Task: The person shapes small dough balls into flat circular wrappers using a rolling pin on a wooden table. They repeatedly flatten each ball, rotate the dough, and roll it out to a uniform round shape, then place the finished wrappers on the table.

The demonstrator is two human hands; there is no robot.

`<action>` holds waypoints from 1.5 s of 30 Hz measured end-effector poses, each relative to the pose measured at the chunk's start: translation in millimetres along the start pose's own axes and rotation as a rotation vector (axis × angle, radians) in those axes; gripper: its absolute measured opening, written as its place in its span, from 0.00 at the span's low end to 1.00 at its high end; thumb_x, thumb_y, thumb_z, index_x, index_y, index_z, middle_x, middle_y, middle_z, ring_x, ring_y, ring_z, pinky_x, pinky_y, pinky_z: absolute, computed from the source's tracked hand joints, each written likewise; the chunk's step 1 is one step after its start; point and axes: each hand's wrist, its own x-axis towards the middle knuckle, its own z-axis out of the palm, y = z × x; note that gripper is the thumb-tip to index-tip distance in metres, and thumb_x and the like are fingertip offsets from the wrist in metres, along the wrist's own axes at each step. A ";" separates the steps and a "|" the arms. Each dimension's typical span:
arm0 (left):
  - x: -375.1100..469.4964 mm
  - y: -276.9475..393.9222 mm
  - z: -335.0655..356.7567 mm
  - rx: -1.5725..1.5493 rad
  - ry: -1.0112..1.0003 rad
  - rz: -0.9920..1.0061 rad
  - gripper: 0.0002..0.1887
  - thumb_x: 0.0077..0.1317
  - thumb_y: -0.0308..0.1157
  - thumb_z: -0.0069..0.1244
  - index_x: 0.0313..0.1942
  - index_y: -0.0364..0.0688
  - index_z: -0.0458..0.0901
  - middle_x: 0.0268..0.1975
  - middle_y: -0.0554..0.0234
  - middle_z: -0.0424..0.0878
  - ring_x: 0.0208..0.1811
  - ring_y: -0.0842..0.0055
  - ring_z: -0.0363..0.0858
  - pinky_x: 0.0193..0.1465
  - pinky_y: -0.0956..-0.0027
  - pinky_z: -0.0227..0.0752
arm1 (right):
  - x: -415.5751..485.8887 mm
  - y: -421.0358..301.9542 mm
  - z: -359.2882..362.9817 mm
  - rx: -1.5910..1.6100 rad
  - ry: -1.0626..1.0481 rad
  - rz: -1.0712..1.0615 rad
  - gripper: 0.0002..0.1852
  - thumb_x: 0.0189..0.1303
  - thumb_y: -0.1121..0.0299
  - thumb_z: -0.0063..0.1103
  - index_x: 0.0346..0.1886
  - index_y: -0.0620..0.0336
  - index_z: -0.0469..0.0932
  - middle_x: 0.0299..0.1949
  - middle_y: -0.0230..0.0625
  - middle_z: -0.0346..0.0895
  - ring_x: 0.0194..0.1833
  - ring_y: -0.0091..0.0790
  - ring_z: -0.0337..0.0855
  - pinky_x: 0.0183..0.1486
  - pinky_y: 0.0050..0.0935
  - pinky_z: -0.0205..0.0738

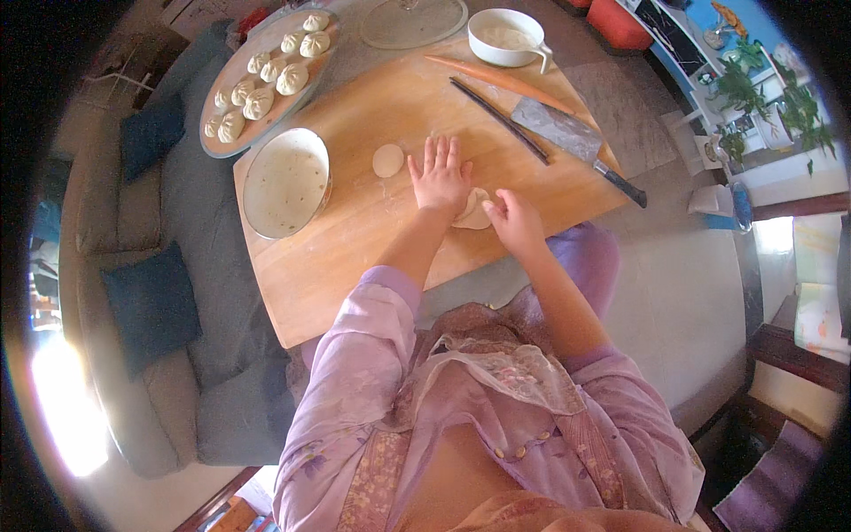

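My left hand lies palm down on the wooden board, its fingers spread and pointing away from me. The heel of that hand meets a pale piece of dough and hides part of it. On the dough's right side, my right hand has its thumb and curled forefinger at the edge, apparently pinching it. The dough looks folded or creased along its upper side. A small flat dough round rests on the board, left of my left fingertips.
A deep bowl with flecks inside stands at left. Behind it, a round tray bears several pleated buns. A cleaver, dark chopsticks, a tapered wooden rolling pin and a white handled bowl of flour lie at right.
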 end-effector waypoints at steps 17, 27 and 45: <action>12.8 0.0 -6.0 0.007 -0.176 -0.024 0.31 0.73 0.52 0.25 0.74 0.55 0.50 0.77 0.62 0.44 0.78 0.67 0.40 0.77 0.47 0.30 | -3.1 -7.4 8.0 0.132 -0.160 0.200 0.17 0.58 0.60 0.63 0.40 0.65 0.76 0.34 0.52 0.80 0.37 0.53 0.82 0.42 0.45 0.74; -27.7 -39.0 -20.7 -1.645 -0.299 -0.469 0.23 0.75 0.49 0.35 0.56 0.41 0.76 0.51 0.50 0.81 0.49 0.65 0.80 0.53 0.62 0.72 | 22.9 -22.8 17.6 0.145 -0.265 0.016 0.12 0.55 0.66 0.61 0.40 0.61 0.79 0.36 0.49 0.81 0.40 0.53 0.82 0.42 0.45 0.75; -28.7 -12.8 -16.3 -0.508 0.168 -0.109 0.19 0.70 0.43 0.44 0.29 0.39 0.82 0.30 0.46 0.82 0.34 0.50 0.79 0.39 0.52 0.72 | 0.1 -22.8 39.8 0.009 0.003 -0.249 0.20 0.53 0.75 0.57 0.52 0.58 0.76 0.39 0.49 0.74 0.40 0.54 0.77 0.41 0.46 0.74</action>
